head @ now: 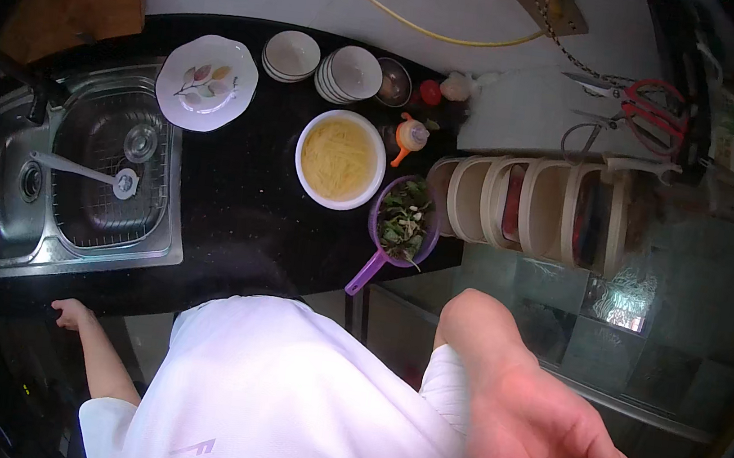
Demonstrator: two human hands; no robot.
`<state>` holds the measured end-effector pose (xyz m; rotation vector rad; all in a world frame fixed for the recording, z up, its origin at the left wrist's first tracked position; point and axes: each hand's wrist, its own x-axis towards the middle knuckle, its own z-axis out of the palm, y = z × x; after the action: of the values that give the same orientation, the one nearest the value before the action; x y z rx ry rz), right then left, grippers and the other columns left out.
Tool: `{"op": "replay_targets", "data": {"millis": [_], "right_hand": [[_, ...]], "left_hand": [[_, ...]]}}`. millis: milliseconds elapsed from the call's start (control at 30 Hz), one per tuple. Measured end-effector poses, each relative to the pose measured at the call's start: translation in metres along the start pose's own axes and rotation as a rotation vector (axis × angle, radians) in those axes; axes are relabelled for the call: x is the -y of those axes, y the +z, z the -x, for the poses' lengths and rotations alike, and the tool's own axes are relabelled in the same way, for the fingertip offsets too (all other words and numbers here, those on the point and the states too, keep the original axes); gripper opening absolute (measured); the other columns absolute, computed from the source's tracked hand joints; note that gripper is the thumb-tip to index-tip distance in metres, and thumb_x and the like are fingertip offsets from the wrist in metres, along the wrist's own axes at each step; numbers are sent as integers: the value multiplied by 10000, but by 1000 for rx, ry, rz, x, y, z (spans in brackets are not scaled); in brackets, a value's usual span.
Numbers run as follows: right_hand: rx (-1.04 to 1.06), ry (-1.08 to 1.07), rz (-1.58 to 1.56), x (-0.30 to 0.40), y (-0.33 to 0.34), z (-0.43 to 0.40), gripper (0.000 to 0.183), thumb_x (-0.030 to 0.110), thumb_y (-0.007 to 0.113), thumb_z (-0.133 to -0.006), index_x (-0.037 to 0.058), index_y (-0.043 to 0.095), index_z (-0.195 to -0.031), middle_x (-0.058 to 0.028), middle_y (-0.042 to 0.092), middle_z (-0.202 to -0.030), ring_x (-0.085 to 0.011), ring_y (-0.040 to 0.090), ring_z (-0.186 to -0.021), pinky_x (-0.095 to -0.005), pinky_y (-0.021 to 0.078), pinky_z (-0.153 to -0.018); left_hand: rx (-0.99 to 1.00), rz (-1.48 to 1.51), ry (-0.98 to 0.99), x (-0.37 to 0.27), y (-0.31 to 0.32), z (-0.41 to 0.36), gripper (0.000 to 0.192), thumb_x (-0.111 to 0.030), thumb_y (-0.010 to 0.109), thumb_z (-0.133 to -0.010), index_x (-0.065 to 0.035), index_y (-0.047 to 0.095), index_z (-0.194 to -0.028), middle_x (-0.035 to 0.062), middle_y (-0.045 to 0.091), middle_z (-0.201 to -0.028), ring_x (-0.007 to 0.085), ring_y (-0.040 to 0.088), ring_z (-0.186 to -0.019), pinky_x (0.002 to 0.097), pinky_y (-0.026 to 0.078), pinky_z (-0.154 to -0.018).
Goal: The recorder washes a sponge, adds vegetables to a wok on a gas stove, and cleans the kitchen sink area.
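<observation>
My left hand (70,315) reaches out low beside the front edge of the black countertop (231,227), below the sink. It is small and dim here, and whether its fingers grip anything is unclear. Close to the camera, my right hand (547,433) is raised with the palm showing and the fingers curled; its fingertips are partly hidden at the lower border. On the counter before me stands a white bowl (336,203) of pale yellow strips in liquid (338,158). Beside it, a purple handled strainer (367,273) holds leafy greens (403,219).
A steel double sink (176,234) at left holds a white long-handled utensil (85,170). Along the back are a leaf-patterned plate (207,82), stacked bowls (292,55), a metal bowl (394,83) and an orange-capped bottle (410,135). Beige storage bins (532,207) and hanging red-handled scissors (655,116) are at right.
</observation>
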<state>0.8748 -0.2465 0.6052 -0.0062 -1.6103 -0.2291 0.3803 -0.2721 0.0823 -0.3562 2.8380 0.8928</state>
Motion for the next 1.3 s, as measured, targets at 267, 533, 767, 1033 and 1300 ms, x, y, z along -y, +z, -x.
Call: {"op": "replay_targets", "data": {"millis": [267, 533, 767, 1033, 1300], "right_hand": [[118, 54, -56, -2, -3, 5, 214, 28, 478, -901, -2, 576, -1089, -80, 540, -1108, -195, 478, -1107, -276, 417, -987], [58, 2, -128, -5, 4, 10, 220, 0, 489, -885, -3, 567, -1091, -82, 533, -1103, -204, 476, -1106, -280, 430, -973], [131, 19, -98, -6, 2, 14, 218, -7, 473, -891, 5, 546, -1096, -86, 525, -1112, -206, 480, -1092, -285, 434, -956], [-132, 15, -169, 0, 3, 37, 111, 194, 510, -876, 93, 557, -877, 9, 568, -913, -129, 530, -931, -256, 411, -861], [175, 1393, 915, -33, -165, 262, 152, 67, 539, -886, 33, 544, -1034, -50, 576, -842, -111, 548, -757, -232, 448, -698]], "left_hand": [[-35, -19, 1, 6, 3, -5, 746, -529, 451, -843, 110, 413, -1225, 352, 473, -1200, 436, 483, -1132, 454, 385, -982], [-34, -12, 19, 3, -2, 3, 733, -529, 444, -849, 108, 428, -1211, 348, 481, -1193, 440, 488, -1123, 459, 386, -975], [-10, -12, 31, 6, 2, -5, 743, -538, 446, -843, 107, 426, -1211, 344, 484, -1190, 439, 493, -1114, 460, 391, -968], [-38, -2, 4, 12, 2, -9, 744, -530, 450, -844, 102, 411, -1235, 331, 493, -1189, 426, 497, -1116, 441, 387, -975], [-28, 19, 35, 11, 10, -10, 708, -517, 469, -845, 93, 440, -1201, 326, 515, -1162, 429, 513, -1090, 440, 401, -952]]}}
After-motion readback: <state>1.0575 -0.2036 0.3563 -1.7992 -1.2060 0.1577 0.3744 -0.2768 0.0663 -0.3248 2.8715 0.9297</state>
